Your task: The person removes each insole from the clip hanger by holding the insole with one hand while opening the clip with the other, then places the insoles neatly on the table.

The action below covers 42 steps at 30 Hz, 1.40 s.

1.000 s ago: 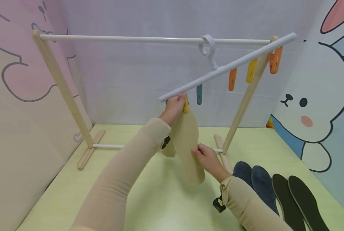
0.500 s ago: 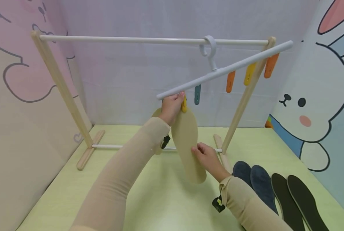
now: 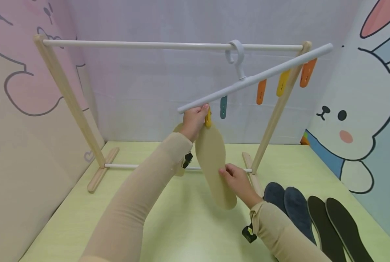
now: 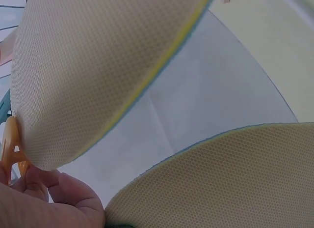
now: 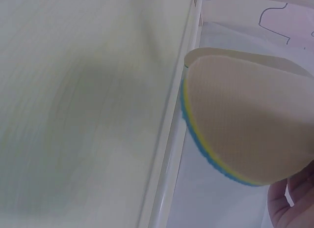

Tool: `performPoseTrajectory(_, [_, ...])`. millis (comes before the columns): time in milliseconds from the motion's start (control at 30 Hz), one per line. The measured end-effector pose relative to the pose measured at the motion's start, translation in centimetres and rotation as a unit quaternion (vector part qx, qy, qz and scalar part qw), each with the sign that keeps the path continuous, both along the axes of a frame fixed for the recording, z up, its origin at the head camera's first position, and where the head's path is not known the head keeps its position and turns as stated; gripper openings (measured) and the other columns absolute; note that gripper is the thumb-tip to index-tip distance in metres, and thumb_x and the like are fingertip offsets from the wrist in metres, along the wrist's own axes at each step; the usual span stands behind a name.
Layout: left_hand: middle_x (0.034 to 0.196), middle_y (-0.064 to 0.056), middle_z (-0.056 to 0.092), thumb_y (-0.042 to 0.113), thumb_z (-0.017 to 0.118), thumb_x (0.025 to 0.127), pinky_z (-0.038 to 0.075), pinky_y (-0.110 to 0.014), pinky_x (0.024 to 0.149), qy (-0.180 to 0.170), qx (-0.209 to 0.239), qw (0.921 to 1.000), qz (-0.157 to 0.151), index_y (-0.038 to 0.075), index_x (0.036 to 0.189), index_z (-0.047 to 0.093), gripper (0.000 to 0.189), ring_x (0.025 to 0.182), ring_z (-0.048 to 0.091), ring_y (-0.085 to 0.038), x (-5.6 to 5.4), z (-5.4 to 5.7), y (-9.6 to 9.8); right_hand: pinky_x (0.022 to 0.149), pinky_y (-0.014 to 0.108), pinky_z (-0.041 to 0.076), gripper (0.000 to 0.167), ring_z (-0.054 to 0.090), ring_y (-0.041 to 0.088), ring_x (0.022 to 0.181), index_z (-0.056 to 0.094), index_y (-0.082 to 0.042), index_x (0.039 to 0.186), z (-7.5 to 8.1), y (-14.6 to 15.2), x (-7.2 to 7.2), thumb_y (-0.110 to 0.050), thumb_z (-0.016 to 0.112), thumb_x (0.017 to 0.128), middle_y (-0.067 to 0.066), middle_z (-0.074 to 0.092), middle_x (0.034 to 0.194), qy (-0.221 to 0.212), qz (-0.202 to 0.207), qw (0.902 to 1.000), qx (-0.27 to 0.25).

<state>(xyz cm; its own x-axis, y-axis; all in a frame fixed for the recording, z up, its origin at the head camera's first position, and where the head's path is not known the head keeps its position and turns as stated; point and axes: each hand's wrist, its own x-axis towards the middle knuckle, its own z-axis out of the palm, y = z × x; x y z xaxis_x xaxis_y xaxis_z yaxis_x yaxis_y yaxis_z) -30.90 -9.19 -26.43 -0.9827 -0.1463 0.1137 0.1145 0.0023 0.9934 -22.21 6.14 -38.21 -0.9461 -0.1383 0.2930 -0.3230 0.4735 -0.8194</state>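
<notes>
A white clip hanger [image 3: 257, 78] hangs tilted, its left end low. Under that end my left hand [image 3: 193, 123] pinches a yellow clip [image 3: 208, 119] at the top of a beige insole [image 3: 211, 160]. My right hand [image 3: 238, 182] holds the insole's right edge lower down, between thumb and fingers. In the right wrist view, the insole [image 5: 245, 120] shows a yellow and blue layered edge. A second beige insole [image 4: 221, 179] hangs behind my left hand, mostly hidden by the sleeve in the head view.
The hanger hooks over the top bar [image 3: 132, 44] of a wooden-legged rack. A teal clip [image 3: 223, 107], two orange clips and another yellow clip hang along it. Two blue insoles [image 3: 297, 207] and two black insoles [image 3: 325, 225] lie at the table's right side.
The front insole's lower end has swung slightly right with my right hand. The hanger's right end has dropped a little, and the second insole has shifted left behind my left arm.
</notes>
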Motion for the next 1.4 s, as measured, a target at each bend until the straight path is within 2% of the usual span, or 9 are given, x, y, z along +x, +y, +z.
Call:
performPoseTrajectory(267, [0.101, -0.010, 0.063, 0.026, 0.056, 0.098, 0.037, -0.031, 0.088, -0.010, 0.003, 0.9998, -0.014, -0.008, 0.092, 0.067, 0.036, 0.090, 0.047, -0.016, 0.0, 0.0, -0.1, 0.054, 0.024, 0.032, 0.014, 0.038, 0.010, 0.057, 0.057, 0.004, 0.079, -0.4, 0.5, 0.2, -0.001, 0.061, 0.092, 0.001, 0.045, 0.063, 0.010, 0.000, 0.9998, 0.016])
performPoseTrajectory(433, [0.099, -0.008, 0.061, 0.027, 0.056, 0.099, 0.037, -0.033, 0.091, -0.017, 0.005, 0.9996, -0.020, -0.007, 0.097, 0.067, 0.036, 0.092, 0.046, -0.017, -0.1, -0.1, -0.1, 0.054, 0.024, 0.033, 0.013, 0.039, 0.011, 0.057, 0.059, 0.003, 0.080, -0.6, 0.7, 0.1, -0.001, 0.062, 0.091, 0.002, 0.047, 0.063, 0.018, 0.000, 0.9993, 0.032])
performPoseTrajectory(700, [0.095, -0.006, 0.060, 0.029, 0.055, 0.099, 0.036, -0.036, 0.095, -0.022, -0.007, 0.9996, -0.018, -0.005, 0.094, 0.067, 0.037, 0.093, 0.047, -0.018, -0.1, -0.2, -0.3, 0.054, 0.025, 0.033, 0.013, 0.040, 0.013, 0.058, 0.059, 0.004, 0.080, -0.8, 1.0, 0.1, 0.000, 0.061, 0.091, 0.004, 0.049, 0.064, 0.013, 0.002, 0.9992, 0.037])
performPoseTrajectory(800, [0.093, -0.004, 0.059, 0.030, 0.055, 0.099, 0.036, -0.033, 0.091, -0.023, -0.020, 0.9994, -0.014, -0.006, 0.094, 0.067, 0.038, 0.091, 0.045, -0.016, -0.1, -0.1, -0.5, 0.054, 0.025, 0.034, 0.013, 0.041, 0.013, 0.058, 0.059, 0.004, 0.080, -0.9, 1.2, 0.0, 0.000, 0.061, 0.092, 0.004, 0.050, 0.065, 0.013, 0.002, 0.9991, 0.041])
performPoseTrajectory(967, [0.079, -0.001, 0.052, 0.030, 0.054, 0.099, 0.031, -0.028, 0.073, -0.020, -0.024, 0.9994, -0.014, -0.001, 0.084, 0.065, 0.037, 0.075, 0.038, -0.014, -0.1, -0.1, -0.7, 0.055, 0.026, 0.035, 0.013, 0.042, 0.014, 0.060, 0.060, 0.003, 0.081, -0.9, 1.6, 0.1, -0.003, 0.061, 0.093, 0.005, 0.053, 0.067, 0.004, -0.003, 0.9988, 0.050])
performPoseTrajectory(1033, [0.077, -0.002, 0.051, 0.029, 0.054, 0.099, 0.032, -0.028, 0.074, -0.017, -0.020, 0.9995, -0.015, 0.001, 0.080, 0.063, 0.036, 0.075, 0.039, -0.015, -0.1, -0.1, -0.7, 0.056, 0.026, 0.035, 0.013, 0.042, 0.014, 0.060, 0.061, 0.002, 0.082, -0.8, 2.0, 0.2, -0.004, 0.061, 0.093, 0.005, 0.054, 0.068, -0.003, -0.006, 0.9983, 0.059])
performPoseTrajectory(1200, [0.085, -0.005, 0.057, 0.029, 0.053, 0.100, 0.036, -0.033, 0.086, -0.019, -0.017, 0.9995, -0.018, -0.001, 0.081, 0.062, 0.036, 0.088, 0.046, -0.017, -0.1, 0.0, -0.7, 0.056, 0.027, 0.036, 0.014, 0.043, 0.015, 0.061, 0.061, 0.002, 0.081, -0.6, 3.3, 0.4, -0.005, 0.060, 0.093, 0.006, 0.054, 0.068, -0.017, -0.009, 0.9964, 0.083])
performPoseTrajectory(1400, [0.087, -0.007, 0.057, 0.031, 0.052, 0.100, 0.035, -0.034, 0.084, -0.032, -0.025, 0.9990, -0.020, 0.001, 0.079, 0.059, 0.037, 0.087, 0.045, -0.018, 0.0, 0.1, -0.7, 0.058, 0.028, 0.037, 0.014, 0.044, 0.016, 0.063, 0.060, 0.000, 0.080, -0.3, 5.4, 0.5, -0.005, 0.061, 0.093, 0.005, 0.054, 0.068, -0.009, 0.011, 0.9910, 0.133])
